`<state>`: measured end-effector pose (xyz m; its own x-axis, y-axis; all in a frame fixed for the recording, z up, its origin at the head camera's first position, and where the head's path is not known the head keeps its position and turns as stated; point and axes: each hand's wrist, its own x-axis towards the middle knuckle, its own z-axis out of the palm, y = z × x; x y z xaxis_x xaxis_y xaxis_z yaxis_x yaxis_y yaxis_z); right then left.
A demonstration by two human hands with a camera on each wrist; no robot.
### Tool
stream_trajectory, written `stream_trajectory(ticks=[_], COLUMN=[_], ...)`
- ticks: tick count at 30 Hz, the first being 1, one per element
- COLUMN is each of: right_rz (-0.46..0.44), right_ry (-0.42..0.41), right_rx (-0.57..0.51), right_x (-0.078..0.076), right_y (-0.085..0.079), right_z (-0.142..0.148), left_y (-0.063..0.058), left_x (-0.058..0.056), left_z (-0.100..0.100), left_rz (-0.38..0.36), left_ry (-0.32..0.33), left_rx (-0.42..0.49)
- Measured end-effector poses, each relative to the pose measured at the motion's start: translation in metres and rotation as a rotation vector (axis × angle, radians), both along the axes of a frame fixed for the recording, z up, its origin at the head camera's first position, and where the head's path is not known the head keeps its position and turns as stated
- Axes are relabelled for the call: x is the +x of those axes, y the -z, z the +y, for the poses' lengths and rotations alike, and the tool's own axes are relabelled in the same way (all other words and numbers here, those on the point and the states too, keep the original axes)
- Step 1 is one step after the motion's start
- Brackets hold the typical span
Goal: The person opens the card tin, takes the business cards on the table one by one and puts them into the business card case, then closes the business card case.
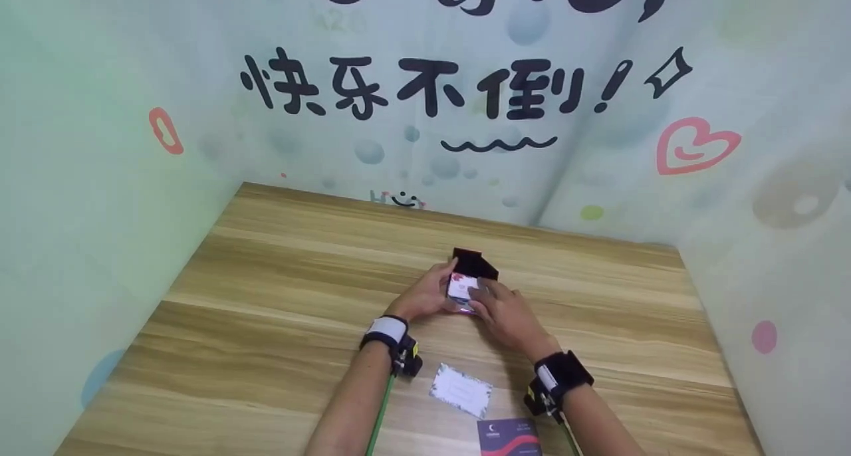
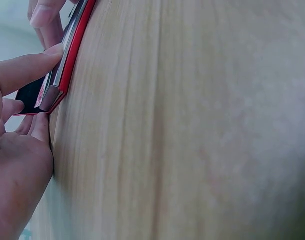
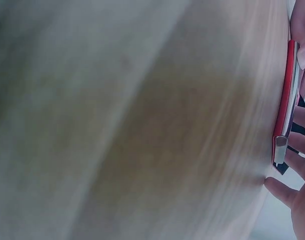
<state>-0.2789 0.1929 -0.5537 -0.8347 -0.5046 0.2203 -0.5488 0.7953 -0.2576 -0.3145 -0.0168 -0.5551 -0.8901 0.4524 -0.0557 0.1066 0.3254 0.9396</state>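
A business card case [image 1: 475, 263] lies on the table with its black-lined flap folded back. Its cover is red and its frame metal, as the left wrist view shows [image 2: 67, 70]. A white card with red flowers [image 1: 462, 286] sits in the case. My left hand [image 1: 427, 293] grips the case along its left side, the thumb against the edge in its own wrist view. From the right, my right hand [image 1: 512, 313] lays its fingertips on the card. In the right wrist view, its outer fingers [image 3: 280, 191] spread past the corner of the case.
Nearer to me lie a white card with a leafy border [image 1: 462, 391] and a dark purple card with a red wave [image 1: 508, 436]. The wooden table [image 1: 279, 276] is walled by printed cloth [image 1: 399, 163] at the back and sides.
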Motion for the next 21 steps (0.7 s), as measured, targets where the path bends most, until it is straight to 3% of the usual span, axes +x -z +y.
stream_trajectory(ticks=[21], right_rz=[0.008], right_ry=[-0.02], right_rx=[0.039], right_x=[0.013], right_y=[-0.003], right_z=[-0.002], left_y=[0.001], left_x=[-0.001], left_z=[-0.001], left_rz=[0.0], left_ry=[-0.005], left_rx=[-0.021])
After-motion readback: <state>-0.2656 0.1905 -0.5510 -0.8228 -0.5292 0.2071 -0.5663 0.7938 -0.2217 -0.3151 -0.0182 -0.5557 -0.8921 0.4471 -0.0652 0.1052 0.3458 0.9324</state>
